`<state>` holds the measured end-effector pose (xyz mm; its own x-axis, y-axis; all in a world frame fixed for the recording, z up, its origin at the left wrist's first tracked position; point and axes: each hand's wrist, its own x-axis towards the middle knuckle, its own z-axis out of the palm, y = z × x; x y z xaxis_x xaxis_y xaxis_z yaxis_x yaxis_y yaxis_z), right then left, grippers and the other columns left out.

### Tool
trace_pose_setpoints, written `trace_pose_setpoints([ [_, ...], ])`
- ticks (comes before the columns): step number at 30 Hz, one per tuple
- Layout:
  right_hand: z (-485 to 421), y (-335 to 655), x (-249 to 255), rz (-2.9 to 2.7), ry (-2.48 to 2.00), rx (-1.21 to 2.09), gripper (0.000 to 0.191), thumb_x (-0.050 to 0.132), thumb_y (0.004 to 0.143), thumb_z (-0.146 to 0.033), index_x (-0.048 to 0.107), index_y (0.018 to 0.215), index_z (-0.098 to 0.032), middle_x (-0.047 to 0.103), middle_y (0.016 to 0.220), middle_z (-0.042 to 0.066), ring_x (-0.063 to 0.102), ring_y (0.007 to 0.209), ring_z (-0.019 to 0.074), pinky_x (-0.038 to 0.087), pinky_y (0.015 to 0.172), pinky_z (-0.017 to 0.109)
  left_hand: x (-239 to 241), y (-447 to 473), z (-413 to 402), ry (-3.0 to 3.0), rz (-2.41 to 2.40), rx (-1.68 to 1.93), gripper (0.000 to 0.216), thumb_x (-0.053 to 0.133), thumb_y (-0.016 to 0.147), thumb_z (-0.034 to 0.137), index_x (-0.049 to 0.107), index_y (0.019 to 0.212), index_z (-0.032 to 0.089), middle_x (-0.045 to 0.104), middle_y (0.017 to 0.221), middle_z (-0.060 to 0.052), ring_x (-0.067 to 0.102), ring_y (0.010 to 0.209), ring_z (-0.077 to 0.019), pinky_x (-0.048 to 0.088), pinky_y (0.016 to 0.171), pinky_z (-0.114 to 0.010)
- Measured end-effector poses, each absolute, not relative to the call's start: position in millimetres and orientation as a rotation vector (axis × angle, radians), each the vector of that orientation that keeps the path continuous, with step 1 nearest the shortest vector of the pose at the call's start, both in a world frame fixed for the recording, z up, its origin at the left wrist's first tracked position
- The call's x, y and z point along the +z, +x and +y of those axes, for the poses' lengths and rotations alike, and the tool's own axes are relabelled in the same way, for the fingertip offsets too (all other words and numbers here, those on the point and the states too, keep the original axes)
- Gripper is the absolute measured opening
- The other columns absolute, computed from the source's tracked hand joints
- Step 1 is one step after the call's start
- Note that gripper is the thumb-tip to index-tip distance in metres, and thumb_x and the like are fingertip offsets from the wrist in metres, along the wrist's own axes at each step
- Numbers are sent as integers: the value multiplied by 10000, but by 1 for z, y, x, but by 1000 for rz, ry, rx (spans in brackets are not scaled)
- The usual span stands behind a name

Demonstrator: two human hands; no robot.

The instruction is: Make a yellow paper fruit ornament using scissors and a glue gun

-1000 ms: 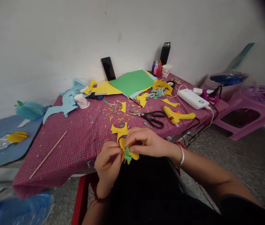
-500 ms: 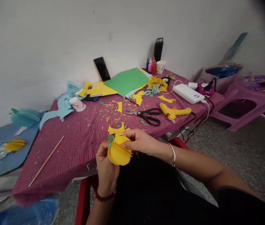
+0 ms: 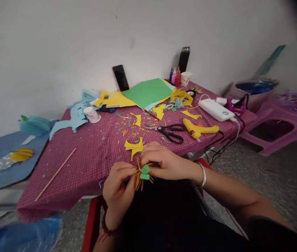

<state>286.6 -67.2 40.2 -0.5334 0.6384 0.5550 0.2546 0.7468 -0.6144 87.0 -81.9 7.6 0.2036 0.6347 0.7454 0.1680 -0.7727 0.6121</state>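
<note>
Currently in hand: a paper piece (image 3: 143,176), yellow fins (image 3: 138,182) topped by a green leaf (image 3: 145,169) and a green tab (image 3: 145,176), held up just off the table's (image 3: 85,161) near edge, over the lap (image 3: 169,210).
Left hand (image 3: 119,190): thumb and fingertips nearly together, pinching fins on the piece's left side.
Right hand (image 3: 166,162): fingers curled, thumb close to them, at the opposite side beside the leaf; the exact contact is hidden.
Weight: probably very slight, so a loose pinch should carry it.
Stiffness: the fins look thin and bendy, likely to crease or splay under a hard squeeze; dry paper should not slip much.
Where to hold: best near the middle, where the fins seem to meet, taking several together; leaf and tab look easy to tear away.
Near cup (image 3: 92,114): seems upended, beside blue offcuts (image 3: 77,115); contents cannot be told.
Far cup (image 3: 186,79): mouth up; its inside is not visible.
Bottles (image 3: 174,77): three, beside the far cup, dark blue, pink and red.
Flask (image 3: 184,60): black, capped, contents hidden.
Bucket (image 3: 230,93): beyond the table's right end, blue plastic (image 3: 255,89) inside.
</note>
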Motion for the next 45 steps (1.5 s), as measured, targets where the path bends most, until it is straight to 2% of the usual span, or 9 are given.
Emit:
trace_pose_setpoints([
  [6, -73, 287, 44, -2207, -637, 266, 110, 584, 831, -82, 583, 805, -189, 630, 811, 1, 542, 784, 140, 355, 804, 333, 30, 82, -91, 2428, 766, 1415, 255, 612, 780, -44, 628, 910, 175, 634, 834, -26, 594, 794, -150, 489, 704, -299],
  [14, -73, 288, 46, -2279, -576, 191, 89, 563, 896, -131, 607, 836, -179, 660, 813, 12, 538, 811, 155, 385, 849, 353, 33, 87, -89, 2491, 733, 1372, 212, 600, 789, -26, 590, 842, 178, 627, 758, -11, 568, 723, -136, 471, 687, -295],
  [18, -73, 290, 44, -2222, -543, 115, 105, 545, 935, -151, 613, 862, -181, 680, 829, 17, 548, 813, 158, 394, 872, 377, 25, 79, -85, 2176, 643, 1437, 132, 654, 820, 101, 659, 916, 190, 657, 845, -44, 611, 799, -174, 507, 704, -318],
  [21, -74, 291, 44, -2198, -520, 80, 87, 561, 936, -156, 609, 868, -184, 685, 825, 14, 555, 810, 159, 397, 880, 387, 20, 71, -80, 1694, 552, 1490, 187, 509, 938, 272, 681, 964, 205, 656, 888, -62, 627, 740, -174, 521, 593, -300],
  [25, -74, 291, 44, -2217, -514, 56, 101, 562, 930, -141, 613, 857, -187, 693, 817, 12, 562, 821, 164, 391, 892, 394, 19, 68, -76, 1444, 683, 1401, 193, 528, 926, 184, 667, 1049, 235, 661, 1011, -54, 608, 628, -108, 480, 479, -215],
  [30, -75, 288, 46, -2275, -492, 37, 145, 533, 932, -106, 628, 859, -187, 707, 808, 7, 571, 817, 165, 390, 891, 392, 23, 70, -77, 1507, 831, 1032, 336, 579, 904, 199, 621, 1231, 261, 624, 730, 6, 533, 557, -88, 469, 501, -186],
  [34, -76, 288, 47, -2285, -505, 50, 146, 530, 928, -95, 626, 869, -189, 707, 813, 3, 574, 824, 162, 384, 892, 385, 18, 68, -76, 1524, 816, 1086, 306, 591, 892, 187, 643, 1177, 286, 688, 1071, -55, 566, 648, -87, 480, 559, -198],
  [38, -74, 289, 45, -2263, -557, 81, 119, 535, 933, -133, 619, 877, -197, 692, 827, 5, 559, 817, 157, 381, 900, 374, 18, 66, -72, 1737, 802, 1208, 249, 685, 818, 141, 695, 1043, 247, 671, 925, -46, 613, 781, -142, 493, 652, -243],
  [45, -74, 285, 41, -2259, -601, 185, 123, 520, 938, -147, 603, 863, -200, 651, 819, 5, 551, 807, 145, 377, 899, 357, 39, 75, -76, 2302, 689, 1289, 190, 685, 769, 51, 695, 867, 213, 680, 774, -18, 615, 754, -158, 486, 706, -313],
])
